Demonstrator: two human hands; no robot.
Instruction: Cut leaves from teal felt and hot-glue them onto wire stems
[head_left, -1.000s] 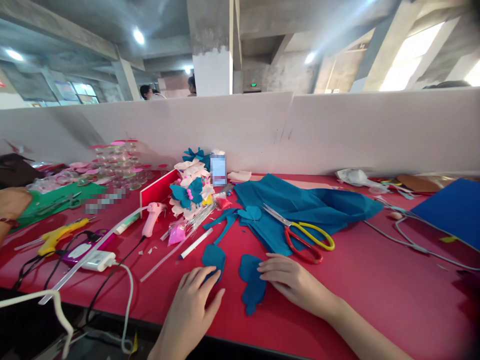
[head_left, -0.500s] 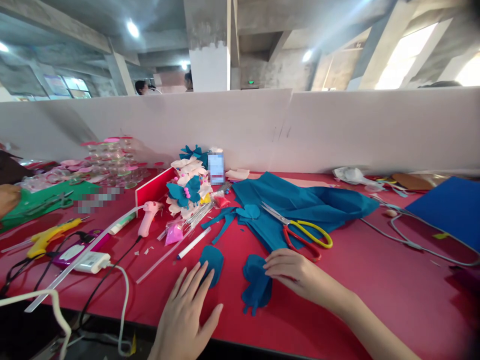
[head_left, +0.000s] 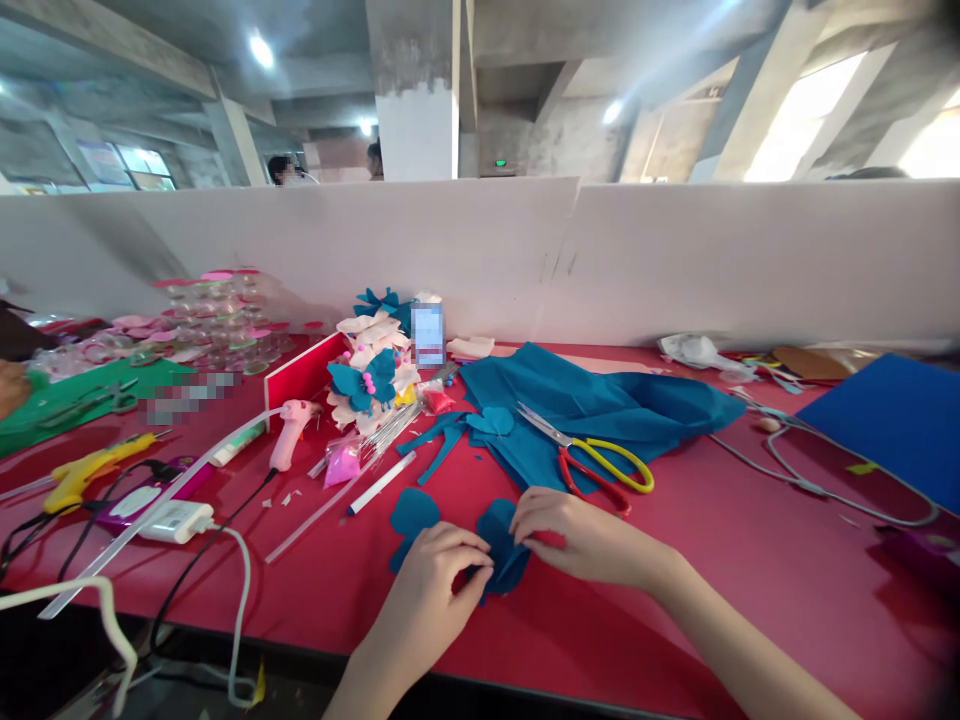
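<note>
In the head view, a teal felt petal-shaped piece (head_left: 501, 530) lies at the front of the red table, partly hidden by my fingers. My left hand (head_left: 444, 580) pinches its left side with thumb and fingertips together. At its upper right edge, my right hand (head_left: 559, 530) has its fingers closed on the same felt. A second teal felt piece (head_left: 414, 512) lies beyond my left hand, which covers part of it. Scissors (head_left: 571, 443) with one red and one yellow handle rest on a large teal felt sheet (head_left: 645, 408), beside a small cut petal (head_left: 495, 421).
Left of centre are a pink glue gun (head_left: 292, 438), a white marker (head_left: 381, 484), felt flowers (head_left: 367, 385) and a phone (head_left: 429, 335). A yellow glue gun (head_left: 79, 478) and cables lie further left, near another person's hand (head_left: 10, 388). A blue sheet (head_left: 885, 420) is at right.
My left hand has moved right from the other felt piece, its spread fingers now pinched on the felt by my right hand. That felt has shifted slightly upward.
</note>
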